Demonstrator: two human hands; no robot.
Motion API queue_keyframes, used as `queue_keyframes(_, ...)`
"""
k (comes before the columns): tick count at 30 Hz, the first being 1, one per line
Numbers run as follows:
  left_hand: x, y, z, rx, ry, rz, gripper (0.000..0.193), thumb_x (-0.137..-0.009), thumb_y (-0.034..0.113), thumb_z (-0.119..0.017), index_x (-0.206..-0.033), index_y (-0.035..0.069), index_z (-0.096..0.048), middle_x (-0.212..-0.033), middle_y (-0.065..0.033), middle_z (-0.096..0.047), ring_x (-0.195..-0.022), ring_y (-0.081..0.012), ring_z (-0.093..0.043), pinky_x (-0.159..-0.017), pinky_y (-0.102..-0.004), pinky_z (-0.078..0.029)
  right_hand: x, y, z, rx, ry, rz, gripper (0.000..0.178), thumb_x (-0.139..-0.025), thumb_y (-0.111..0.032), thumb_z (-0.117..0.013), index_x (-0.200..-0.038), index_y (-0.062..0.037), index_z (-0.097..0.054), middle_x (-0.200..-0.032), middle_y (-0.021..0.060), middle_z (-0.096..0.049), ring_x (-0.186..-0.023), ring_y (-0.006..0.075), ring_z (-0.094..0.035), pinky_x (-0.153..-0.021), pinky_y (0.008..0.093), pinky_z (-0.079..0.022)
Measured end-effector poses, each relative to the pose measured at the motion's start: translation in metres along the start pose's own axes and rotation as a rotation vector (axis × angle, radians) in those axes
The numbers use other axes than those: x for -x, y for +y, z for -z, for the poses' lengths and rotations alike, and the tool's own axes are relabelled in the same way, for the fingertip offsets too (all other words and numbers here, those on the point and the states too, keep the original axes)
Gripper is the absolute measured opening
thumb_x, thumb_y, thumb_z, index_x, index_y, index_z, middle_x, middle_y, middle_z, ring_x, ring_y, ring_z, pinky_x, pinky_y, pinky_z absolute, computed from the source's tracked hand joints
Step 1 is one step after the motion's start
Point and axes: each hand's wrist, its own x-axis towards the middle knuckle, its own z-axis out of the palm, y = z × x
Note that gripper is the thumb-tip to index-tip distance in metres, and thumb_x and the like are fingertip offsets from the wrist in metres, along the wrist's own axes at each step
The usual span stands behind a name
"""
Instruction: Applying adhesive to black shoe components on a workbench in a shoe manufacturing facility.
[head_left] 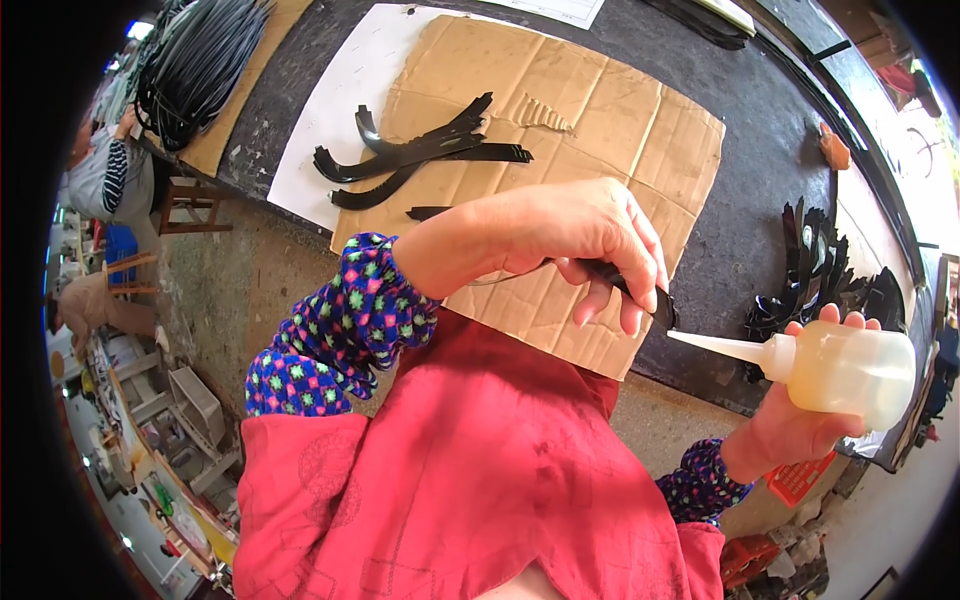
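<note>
My left hand (600, 235) is closed on a dark, glossy black strip (662, 308) over the near right corner of a cardboard sheet (620, 130). In my right hand (785, 435) is a translucent squeeze bottle (850, 375) of pale yellow liquid, tilted on its side. Its long thin nozzle (715, 345) points left, its tip touching or very close to the strip's end; I cannot tell which. Several curved black strips (420, 150) with jagged ends lie crossed on the cardboard, and another short black end (428, 212) shows beside my left wrist.
White paper (325, 150) lies under the cardboard on the dark table (275, 110). A heap of jagged black pieces (815, 265) sits at the right, and a bundle of long black strips (200, 75) at the far left. Another person (100, 180) is beyond the left edge, near a wooden stool (195, 207).
</note>
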Motion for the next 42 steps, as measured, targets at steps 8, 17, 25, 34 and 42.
queue_keyframes(8, 0.001, -0.002, 0.002, 0.005, -0.004, 0.010, 0.023, -0.073, 0.007, -0.066, -0.091, -0.006, -0.061, -0.072, -0.0135, -0.067, -0.043, -0.0129, -0.058, -0.036, -0.0178, -0.028, -0.005, 0.007, 0.013, -0.352, -0.397, -0.032, 0.096, -0.075, -0.048, -0.070, -0.140, 0.0004, -0.019, -0.140, 0.0190, -0.033, -0.128, 0.0396, -0.034, -0.097, 0.0534, -0.041)
queue_keyframes(17, 0.001, -0.005, 0.000, 0.017, -0.042, 0.019, 0.019, -0.072, 0.006, -0.065, -0.087, -0.005, -0.061, -0.072, -0.0123, -0.068, -0.044, -0.0121, -0.060, -0.035, -0.0167, -0.029, -0.008, 0.010, 0.002, -0.219, -0.125, -0.032, 0.091, -0.078, -0.043, -0.069, -0.141, 0.0003, -0.018, -0.140, 0.0199, -0.031, -0.131, 0.0402, -0.029, -0.101, 0.0543, -0.035)
queue_keyframes(25, 0.001, -0.006, -0.003, 0.003, -0.030, 0.037, 0.018, -0.072, 0.008, -0.065, -0.086, -0.004, -0.062, -0.071, -0.0109, -0.068, -0.044, -0.0108, -0.059, -0.035, -0.0167, -0.029, -0.007, 0.013, -0.006, -0.021, 0.027, -0.050, 0.100, -0.068, -0.056, -0.073, -0.137, -0.0010, -0.026, -0.131, 0.0175, -0.042, -0.121, 0.0401, -0.044, -0.087, 0.0523, -0.048)
queue_keyframes(34, 0.001, -0.004, -0.005, 0.000, -0.024, 0.034, 0.019, -0.072, 0.008, -0.065, -0.086, -0.004, -0.062, -0.071, -0.0113, -0.068, -0.044, -0.0110, -0.059, -0.035, -0.0170, -0.027, -0.003, 0.011, 0.004, -0.050, 0.055, -0.051, 0.101, -0.067, -0.057, -0.072, -0.137, -0.0006, -0.025, -0.131, 0.0167, -0.042, -0.119, 0.0391, -0.045, -0.087, 0.0521, -0.048)
queue_keyframes(42, 0.004, 0.000, -0.001, 0.022, 0.006, 0.031, 0.022, -0.074, 0.006, -0.064, -0.092, -0.006, -0.060, -0.074, -0.0137, -0.068, -0.044, -0.0128, -0.060, -0.035, -0.0169, -0.028, -0.002, 0.017, 0.015, -0.150, 0.004, -0.094, 0.101, -0.066, -0.052, -0.076, -0.137, -0.0021, -0.025, -0.127, 0.0141, -0.043, -0.118, 0.0380, -0.045, -0.086, 0.0509, -0.048)
